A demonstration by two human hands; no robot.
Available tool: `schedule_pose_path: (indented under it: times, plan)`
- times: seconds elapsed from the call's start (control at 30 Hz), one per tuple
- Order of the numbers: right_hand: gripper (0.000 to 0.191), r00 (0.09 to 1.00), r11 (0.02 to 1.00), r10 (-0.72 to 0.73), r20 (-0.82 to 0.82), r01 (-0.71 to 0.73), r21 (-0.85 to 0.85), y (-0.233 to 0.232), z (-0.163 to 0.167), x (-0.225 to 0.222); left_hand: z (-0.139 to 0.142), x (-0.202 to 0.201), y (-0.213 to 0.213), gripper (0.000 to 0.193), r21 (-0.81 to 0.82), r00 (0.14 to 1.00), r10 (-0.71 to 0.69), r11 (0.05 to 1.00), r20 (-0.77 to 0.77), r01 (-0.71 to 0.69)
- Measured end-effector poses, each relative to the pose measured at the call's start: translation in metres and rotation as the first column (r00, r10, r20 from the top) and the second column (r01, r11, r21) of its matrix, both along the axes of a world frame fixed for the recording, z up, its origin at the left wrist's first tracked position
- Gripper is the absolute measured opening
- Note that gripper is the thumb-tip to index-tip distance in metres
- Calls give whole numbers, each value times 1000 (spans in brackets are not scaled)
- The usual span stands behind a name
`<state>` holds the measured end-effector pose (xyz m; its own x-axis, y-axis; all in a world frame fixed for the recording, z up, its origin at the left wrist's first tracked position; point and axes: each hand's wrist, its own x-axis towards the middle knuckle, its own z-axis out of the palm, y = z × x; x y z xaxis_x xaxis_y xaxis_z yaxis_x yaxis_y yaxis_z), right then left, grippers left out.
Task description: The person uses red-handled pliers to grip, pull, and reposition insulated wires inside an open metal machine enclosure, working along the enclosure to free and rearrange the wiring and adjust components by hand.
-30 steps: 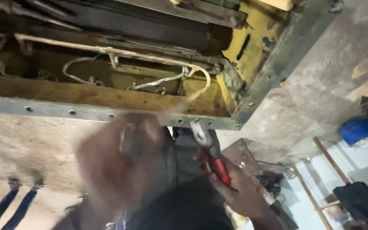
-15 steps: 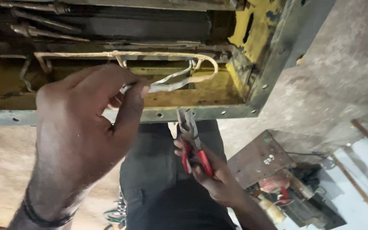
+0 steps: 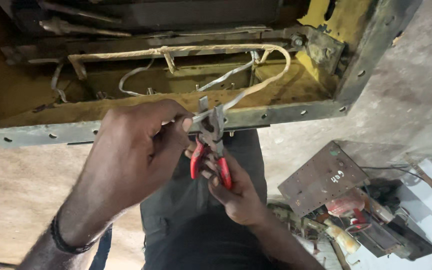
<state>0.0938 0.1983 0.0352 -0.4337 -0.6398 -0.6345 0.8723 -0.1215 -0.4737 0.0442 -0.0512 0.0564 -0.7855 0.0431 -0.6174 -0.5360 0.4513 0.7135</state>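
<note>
Together both hands (image 3: 141, 145) bring red-handled pliers (image 3: 211, 150) onto a white wire (image 3: 236, 100).

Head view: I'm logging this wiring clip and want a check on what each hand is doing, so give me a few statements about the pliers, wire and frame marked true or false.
1. The right hand holds red-handled pliers. True.
2. The pliers' jaws sit at a pale wire that loops out of the metal frame. True.
3. The left hand hangs away from the wire. False: its fingertips pinch the wire right beside the pliers' jaws.
4. The frame's inside is painted blue. False: it is yellow, with a grey drilled edge.
5. A dark band circles the left wrist. True.
6. The pliers lie on the floor. False: they are held up at the frame's edge.
</note>
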Motion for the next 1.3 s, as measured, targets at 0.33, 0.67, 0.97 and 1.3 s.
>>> schedule_pose_path:
  times: [0.33, 0.67, 0.97, 1.3]
  plan:
    - [66, 985, 1000, -28, 172, 27, 6, 14, -5, 25, 23, -20, 14, 12, -16, 987, 36, 999, -154, -39]
    - [57, 983, 991, -126, 130, 120, 51, 22, -16, 8, 37, -52, 24, 9, -389, 946, -283, 898, -157, 204]
    - [44, 971, 956, -33, 235, -38, 291, 32, 8, -22, 4, -49, 45, 21, -621, 799, -582, 685, -152, 381]
    - [22, 840, 533, 542, -30, -316, 785, 61, 19, -76, -49, -34, 57, 3, -288, 946, -240, 942, -218, 173]
